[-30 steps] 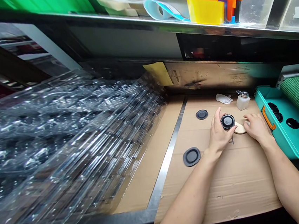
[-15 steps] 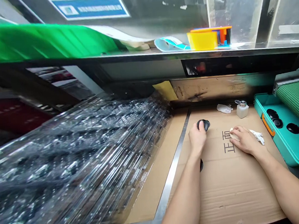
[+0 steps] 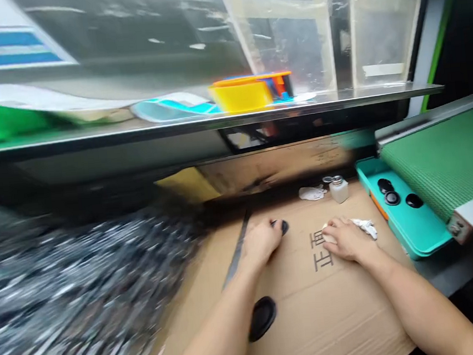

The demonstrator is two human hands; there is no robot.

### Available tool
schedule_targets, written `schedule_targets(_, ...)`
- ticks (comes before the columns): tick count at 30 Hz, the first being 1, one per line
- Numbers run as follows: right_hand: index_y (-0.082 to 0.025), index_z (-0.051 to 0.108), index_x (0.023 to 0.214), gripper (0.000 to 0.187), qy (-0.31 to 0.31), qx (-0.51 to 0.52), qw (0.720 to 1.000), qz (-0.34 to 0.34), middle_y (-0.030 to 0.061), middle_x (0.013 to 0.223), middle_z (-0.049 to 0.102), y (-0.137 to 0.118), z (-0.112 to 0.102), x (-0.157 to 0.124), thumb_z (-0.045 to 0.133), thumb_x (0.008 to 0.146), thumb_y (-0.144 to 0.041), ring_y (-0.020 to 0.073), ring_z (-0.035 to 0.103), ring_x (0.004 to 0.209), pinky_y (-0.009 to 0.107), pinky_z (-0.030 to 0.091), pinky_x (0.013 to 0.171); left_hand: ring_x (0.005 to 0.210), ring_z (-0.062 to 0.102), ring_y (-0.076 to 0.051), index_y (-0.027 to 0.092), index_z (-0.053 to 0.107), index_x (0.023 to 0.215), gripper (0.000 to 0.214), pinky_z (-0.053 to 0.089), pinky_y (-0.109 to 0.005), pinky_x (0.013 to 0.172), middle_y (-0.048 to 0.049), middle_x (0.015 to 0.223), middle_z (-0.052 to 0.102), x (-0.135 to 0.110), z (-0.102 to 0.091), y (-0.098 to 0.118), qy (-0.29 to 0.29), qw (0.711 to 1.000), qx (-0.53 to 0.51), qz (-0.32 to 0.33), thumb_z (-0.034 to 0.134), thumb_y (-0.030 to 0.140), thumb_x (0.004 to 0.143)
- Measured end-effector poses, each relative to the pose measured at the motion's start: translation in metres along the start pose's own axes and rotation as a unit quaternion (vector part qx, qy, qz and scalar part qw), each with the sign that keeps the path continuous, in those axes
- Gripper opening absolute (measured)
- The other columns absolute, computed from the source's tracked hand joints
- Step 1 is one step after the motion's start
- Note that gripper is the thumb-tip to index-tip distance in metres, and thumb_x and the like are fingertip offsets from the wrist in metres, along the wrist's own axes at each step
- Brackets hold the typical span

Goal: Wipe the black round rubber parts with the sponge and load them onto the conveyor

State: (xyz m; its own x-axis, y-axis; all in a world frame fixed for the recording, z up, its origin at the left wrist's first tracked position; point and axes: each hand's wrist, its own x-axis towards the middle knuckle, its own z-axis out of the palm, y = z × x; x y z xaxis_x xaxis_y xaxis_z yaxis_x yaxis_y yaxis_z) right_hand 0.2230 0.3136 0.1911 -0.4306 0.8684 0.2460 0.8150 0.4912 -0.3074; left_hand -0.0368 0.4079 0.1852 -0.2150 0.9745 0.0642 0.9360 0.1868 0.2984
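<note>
My left hand (image 3: 261, 242) grips a round black rubber-rimmed disc (image 3: 282, 227), most of it hidden under my fingers. My right hand (image 3: 347, 239) rests on a cream sponge pad (image 3: 329, 238), pressing it against the cardboard sheet (image 3: 316, 315). A crumpled white cloth (image 3: 365, 227) lies against that hand's fingers. Another black round disc (image 3: 262, 318) lies flat on the cardboard just beyond my left forearm. Printed black characters (image 3: 321, 251) sit between my two hands.
A pump bottle (image 3: 338, 190) and a white wipe (image 3: 312, 193) stand at the cardboard's far edge. To the right are a teal tray (image 3: 402, 211) holding several black discs and a green mesh belt (image 3: 440, 163). A metal strip (image 3: 237, 250) and blurred clear plastic trays (image 3: 75, 288) lie left.
My view has swung and tilted. My left hand has moved left onto the disc at the far side, and my right hand now sits on the pad, with the white cloth beside it.
</note>
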Motion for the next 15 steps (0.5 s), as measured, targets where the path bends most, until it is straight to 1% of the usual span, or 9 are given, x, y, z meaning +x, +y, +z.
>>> schedule_targets(1,-0.025,0.063,0.114,0.025,-0.006,-0.007,1.000,0.001,0.0064,0.122,0.059,-0.001,-0.001,0.000,0.062,0.093,-0.038,0.0235,0.052,0.115,0.038,0.043,0.099,0.111,0.063,-0.042,0.017,0.066,0.116,0.053,0.049,-0.051,0.090,-0.0245,0.117,0.062,0.001,-0.003,0.002,-0.009,1.000,0.023,-0.008,0.037,0.054,0.092)
schedule_targets(3,-0.024,0.064,0.112,0.026,-0.019,-0.025,0.999,0.013,0.0070,0.120,0.059,-0.003,-0.003,0.001,0.061,0.093,-0.041,0.0249,0.053,0.113,0.039,0.046,0.096,0.100,0.066,-0.043,0.016,0.065,0.115,0.059,0.051,-0.054,0.083,-0.0261,0.122,0.058,0.004,-0.011,0.011,0.000,0.998,0.067,-0.012,0.034,0.060,0.091)
schedule_targets(5,-0.024,0.064,0.112,0.028,-0.026,-0.039,0.999,0.025,0.0078,0.118,0.061,-0.002,-0.002,0.002,0.060,0.093,-0.044,0.0264,0.055,0.112,0.040,0.048,0.093,0.094,0.067,-0.043,0.016,0.064,0.113,0.060,0.051,-0.055,0.079,-0.0247,0.124,0.057,0.003,-0.024,0.031,0.024,0.994,0.106,0.019,0.032,0.063,0.091)
schedule_targets(6,-0.024,0.064,0.113,0.030,-0.027,-0.043,0.998,0.028,0.0082,0.117,0.061,-0.001,-0.001,0.002,0.060,0.093,-0.046,0.0270,0.055,0.111,0.041,0.048,0.091,0.093,0.067,-0.042,0.017,0.064,0.112,0.059,0.051,-0.055,0.078,-0.0234,0.123,0.057,0.000,-0.032,0.046,0.037,0.992,0.115,0.047,0.032,0.062,0.091)
schedule_targets(8,-0.025,0.064,0.113,0.031,-0.024,-0.045,0.998,0.033,0.0086,0.113,0.063,0.000,0.002,0.003,0.059,0.092,-0.047,0.0279,0.056,0.109,0.042,0.049,0.090,0.093,0.066,-0.041,0.018,0.064,0.111,0.054,0.051,-0.054,0.079,-0.0207,0.119,0.060,-0.011,-0.045,0.084,0.063,0.985,0.106,0.120,0.035,0.059,0.091)
schedule_targets(10,-0.024,0.065,0.114,0.031,-0.024,-0.046,0.998,0.039,0.0090,0.112,0.064,0.000,0.006,0.003,0.060,0.092,-0.045,0.0288,0.056,0.108,0.043,0.049,0.090,0.098,0.065,-0.039,0.020,0.066,0.110,0.045,0.051,-0.050,0.082,-0.0181,0.113,0.064,-0.029,-0.052,0.129,0.083,0.972,0.066,0.211,0.041,0.053,0.091)
schedule_targets(12,-0.022,0.064,0.117,0.034,-0.027,-0.039,0.998,0.046,0.0107,0.118,0.064,0.001,0.010,0.004,0.061,0.091,-0.043,0.0308,0.056,0.111,0.044,0.049,0.090,0.104,0.062,-0.036,0.022,0.068,0.108,0.037,0.048,-0.047,0.089,-0.0162,0.109,0.066,-0.048,-0.050,0.176,0.083,0.941,0.025,0.326,0.046,0.046,0.092)
schedule_targets(14,-0.021,0.062,0.124,0.039,-0.020,-0.013,0.999,0.047,0.0114,0.128,0.062,0.003,0.014,0.006,0.060,0.091,-0.040,0.0322,0.054,0.115,0.045,0.048,0.092,0.108,0.059,-0.035,0.023,0.070,0.104,0.033,0.044,-0.047,0.096,-0.0154,0.107,0.068,-0.068,-0.040,0.221,0.058,0.897,-0.008,0.438,0.048,0.044,0.092)
schedule_targets(15,-0.021,0.060,0.127,0.040,-0.015,0.008,0.999,0.041,0.0105,0.133,0.061,0.004,0.015,0.007,0.059,0.091,-0.039,0.0323,0.053,0.117,0.045,0.048,0.094,0.109,0.057,-0.035,0.024,0.070,0.104,0.031,0.042,-0.048,0.098,-0.0151,0.107,0.068,-0.077,-0.033,0.242,0.043,0.875,-0.024,0.482,0.050,0.044,0.092)
